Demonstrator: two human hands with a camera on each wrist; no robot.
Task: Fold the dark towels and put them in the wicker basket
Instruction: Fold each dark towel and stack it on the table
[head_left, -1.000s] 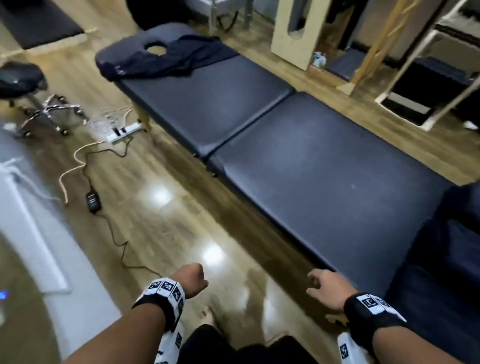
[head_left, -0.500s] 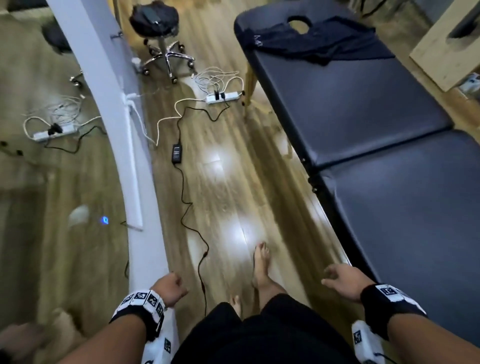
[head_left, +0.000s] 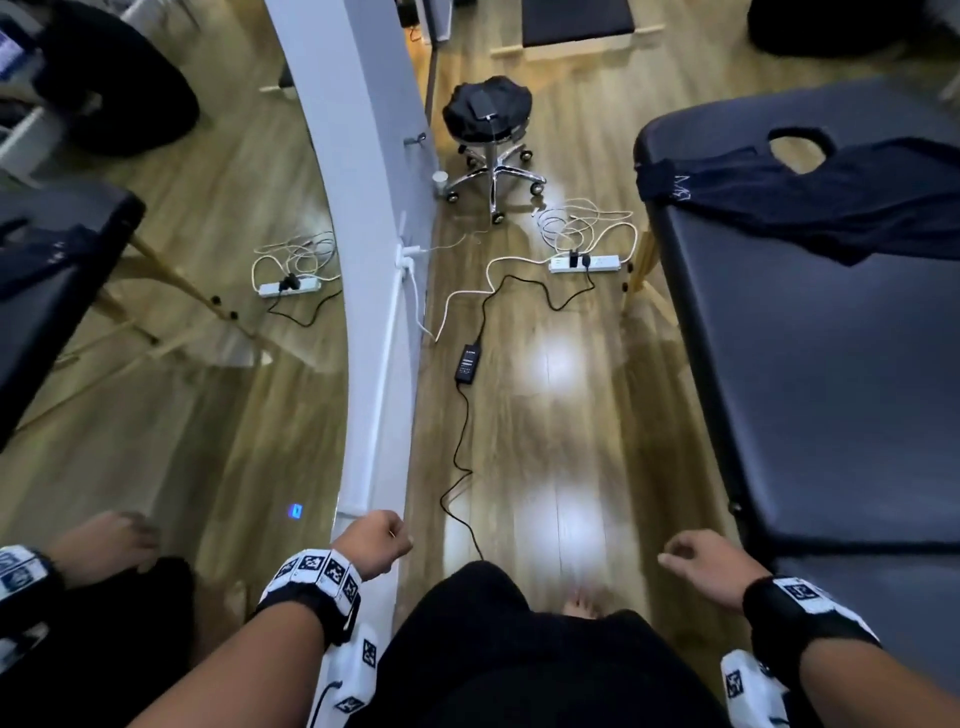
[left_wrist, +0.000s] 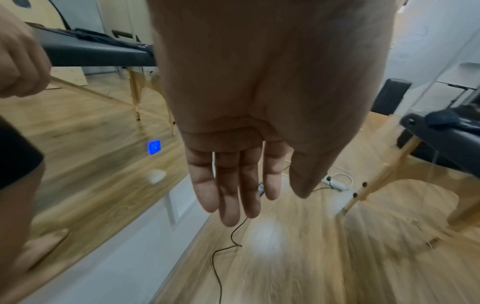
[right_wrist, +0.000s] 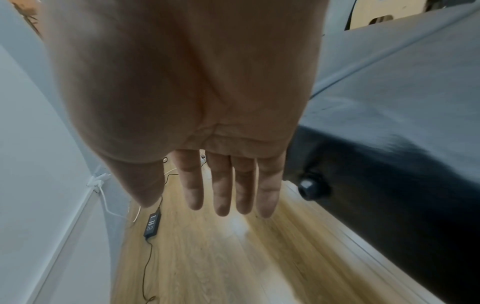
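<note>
**Both hands free, one towel in sight on the bed**

The left hand (head_left: 375, 540) hangs beside the wall mirror (head_left: 358, 208), holding nothing; from the head it looks loosely curled, while its wrist view shows the fingers (left_wrist: 228, 185) hanging straight. The right hand (head_left: 701, 564) is relaxed and bare too, near the edge of the bed (head_left: 810, 374), fingers (right_wrist: 226, 185) down.

The towel (head_left: 810, 200) lies rumpled across the far end of that bed, partly over the face hole, well apart from both hands. It looks thin and limp, so it should be light and will sag and slide rather than keep a shape. Judging by how it lies, the best hold would be a pinch at two corners of one edge, lifted to let it hang flat before folding on the padded top.

Count: one towel in direct view; the dark cloth at far left is probably its reflection, though the blur makes that uncertain. One bed, one stool (head_left: 491, 122), two hands. The power strip (head_left: 584, 263) and adapter (head_left: 469, 362) on the floor number one each, apart from reflections. No basket shows in any view.
</note>
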